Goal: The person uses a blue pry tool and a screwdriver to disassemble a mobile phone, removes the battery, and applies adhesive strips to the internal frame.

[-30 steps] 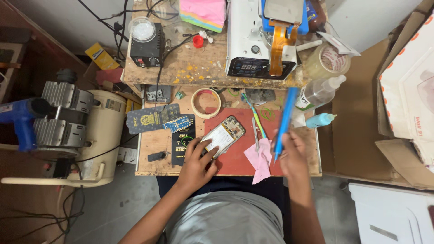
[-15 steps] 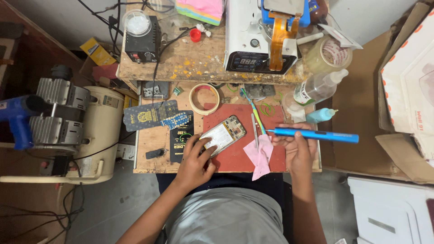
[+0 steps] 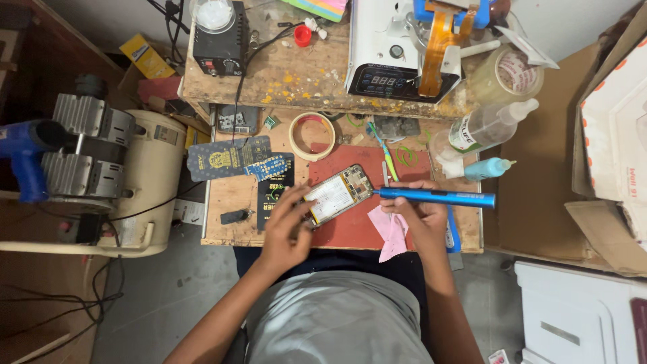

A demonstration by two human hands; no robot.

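An opened smartphone [image 3: 335, 195] with its insides showing lies tilted on a red work mat [image 3: 350, 226]. My left hand [image 3: 288, 226] presses on the phone's near left end and holds it down. My right hand [image 3: 418, 212] grips a blue pen-shaped electric screwdriver [image 3: 438, 197], which lies almost level with its tip at the phone's right edge. A pink cloth [image 3: 391, 232] sits under my right hand.
A roll of tape [image 3: 312, 135], a green toothbrush [image 3: 389, 154], two squeeze bottles [image 3: 488, 125] and a white machine with a display [image 3: 394, 50] crowd the small wooden bench [image 3: 229, 195]. An air compressor [image 3: 94, 168] stands at the left, cardboard boxes [image 3: 606, 135] at the right.
The blue screwdriver has swung from pointing up to lying level, and its tip has come in to the phone's right edge. My left hand has stayed on the phone.
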